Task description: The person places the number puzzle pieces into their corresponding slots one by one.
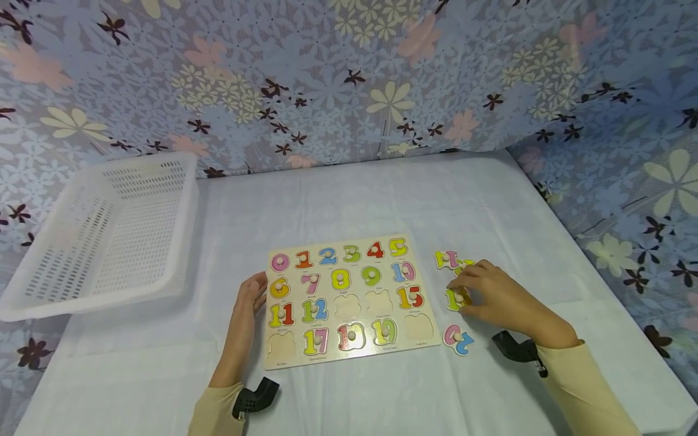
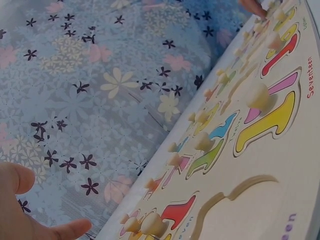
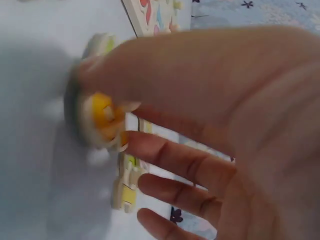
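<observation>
A wooden number puzzle board (image 1: 351, 357) lies on the table, most of its recesses filled with knobbed number pieces. My left hand (image 1: 251, 297) rests by the board's left edge; in the left wrist view its thumb and a finger are spread apart, holding nothing. To the right of the board, my right hand (image 1: 493, 297) pinches a number piece (image 1: 454, 299) with a green 1 and an orange-yellow digit, partly hidden by the fingers. In the right wrist view this piece (image 3: 102, 115) is tilted up on its edge and blurred.
Beyond the right hand lie number pieces (image 1: 447, 259), close together and partly covered by it. A pink and blue number piece (image 1: 458, 340) lies nearer, upside down. A white plastic basket (image 1: 185, 224) stands at the left. Flowered cloth (image 1: 327, 91) hangs behind the table.
</observation>
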Demonstrator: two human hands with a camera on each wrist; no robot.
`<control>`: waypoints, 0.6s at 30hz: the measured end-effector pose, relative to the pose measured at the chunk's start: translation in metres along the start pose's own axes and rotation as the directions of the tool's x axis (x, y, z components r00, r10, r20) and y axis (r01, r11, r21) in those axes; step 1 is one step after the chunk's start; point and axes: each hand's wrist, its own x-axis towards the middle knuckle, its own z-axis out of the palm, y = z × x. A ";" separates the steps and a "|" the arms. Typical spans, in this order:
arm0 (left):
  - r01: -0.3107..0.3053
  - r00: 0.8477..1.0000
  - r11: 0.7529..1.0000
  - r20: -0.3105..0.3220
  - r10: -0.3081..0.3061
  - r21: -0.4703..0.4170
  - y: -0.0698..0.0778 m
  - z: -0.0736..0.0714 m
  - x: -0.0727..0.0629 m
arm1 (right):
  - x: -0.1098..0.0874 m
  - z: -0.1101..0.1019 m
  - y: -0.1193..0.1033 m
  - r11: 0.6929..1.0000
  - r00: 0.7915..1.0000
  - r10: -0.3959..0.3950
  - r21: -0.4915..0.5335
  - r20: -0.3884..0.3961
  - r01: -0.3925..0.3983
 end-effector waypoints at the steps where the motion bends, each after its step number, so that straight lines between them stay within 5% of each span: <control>1: 0.000 1.000 1.000 -0.002 0.000 -0.002 0.000 0.000 0.000 | 0.001 -0.002 -0.001 1.000 1.000 0.011 0.003 -0.001 -0.011; 6: -0.004 1.000 1.000 -0.002 0.004 -0.008 0.000 -0.001 0.001 | 0.011 -0.005 -0.020 0.997 0.999 0.004 0.073 -0.034 -0.001; 10: -0.023 1.000 1.000 -0.002 0.023 0.002 0.000 -0.001 0.001 | 0.035 0.010 -0.056 0.986 0.993 -0.117 0.116 -0.011 0.117; 13: -0.037 0.999 0.999 -0.002 0.037 0.026 0.000 -0.001 0.001 | 0.057 0.027 -0.094 0.960 0.966 -0.256 0.124 0.040 0.250; 18: -0.043 0.999 0.998 0.010 0.042 0.040 -0.002 -0.001 -0.001 | 0.096 0.051 -0.162 0.894 0.887 -0.448 0.064 0.114 0.444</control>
